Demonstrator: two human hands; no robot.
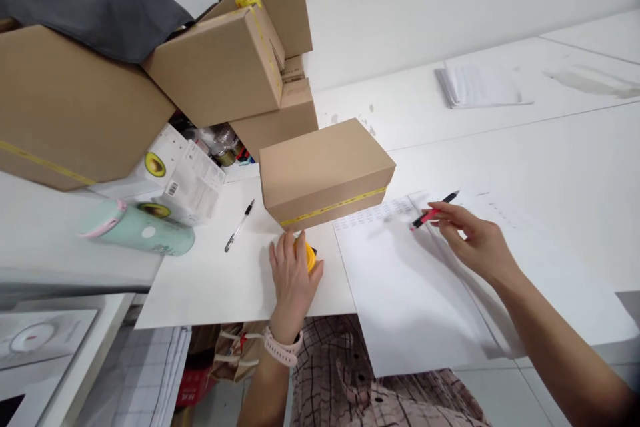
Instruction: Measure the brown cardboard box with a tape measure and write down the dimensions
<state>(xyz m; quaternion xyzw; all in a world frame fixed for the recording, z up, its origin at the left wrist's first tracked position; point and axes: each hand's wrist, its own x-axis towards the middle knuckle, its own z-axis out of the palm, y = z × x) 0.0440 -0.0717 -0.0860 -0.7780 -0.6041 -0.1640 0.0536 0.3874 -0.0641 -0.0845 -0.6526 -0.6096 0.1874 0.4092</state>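
Observation:
My left hand [293, 270] is wrapped over a yellow tape measure [311, 255] on the white table, just in front of a closed cardboard box [327, 173] with a strip of yellow tape along its side. Part of the tape measure is hidden under the fingers. In my right hand [473, 240] a black and red pen [425, 218] is pinched between thumb and fingers, its red end pointing left. The pen is held above large white sheets of paper [400, 293], which carry small printed rows near the top edge and hang over the table's front.
Another pen [240, 225] lies on the table at left, near a mint-green bottle [145, 230] on its side. White boxes with avocado pictures [187, 173] and stacked cardboard boxes [215, 67] fill the back left. A pile of papers [483, 85] lies at the back right.

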